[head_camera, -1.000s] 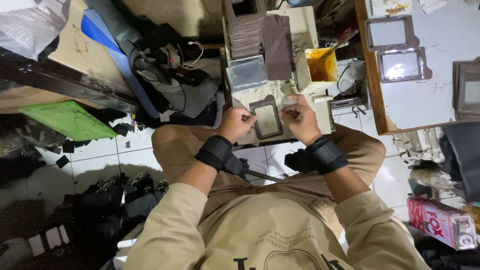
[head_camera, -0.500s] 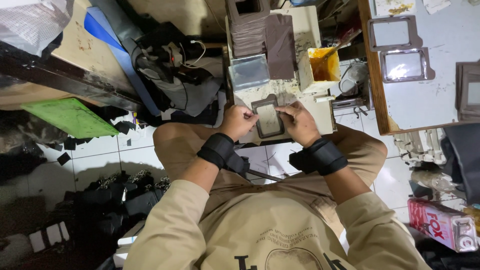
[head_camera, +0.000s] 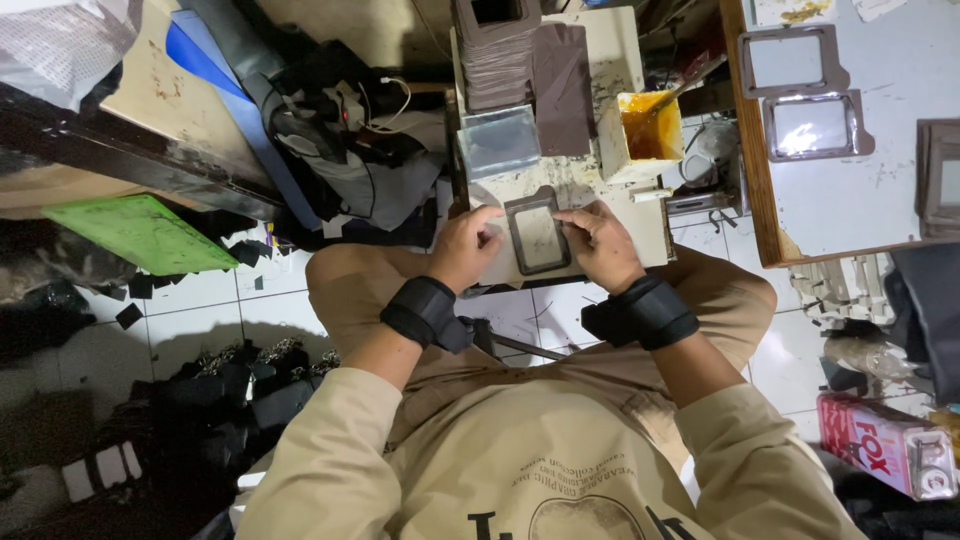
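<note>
A dark rectangular frame piece with a clear window (head_camera: 537, 234) lies flat on a small stained white work board (head_camera: 600, 180) resting over my knees. My left hand (head_camera: 465, 248) presses its fingers on the frame's left edge. On the frame's right edge rest the fingertips of my right hand (head_camera: 600, 243). Both wrists carry black straps. Behind the frame sit a stack of clear plastic sheets (head_camera: 499, 141), a stack of dark frames (head_camera: 497, 55) and a brown flat piece (head_camera: 562, 75).
An open box of yellow glue (head_camera: 650, 128) with a brush stands at the board's right. A white table (head_camera: 850, 160) at right holds more frames. A green sheet (head_camera: 140, 232), black scraps and dark bags lie on the tiled floor at left. A red packet (head_camera: 880, 445) lies lower right.
Both hands have shifted slightly along the frame's edges while pressing it; the frame stays in place on the board.
</note>
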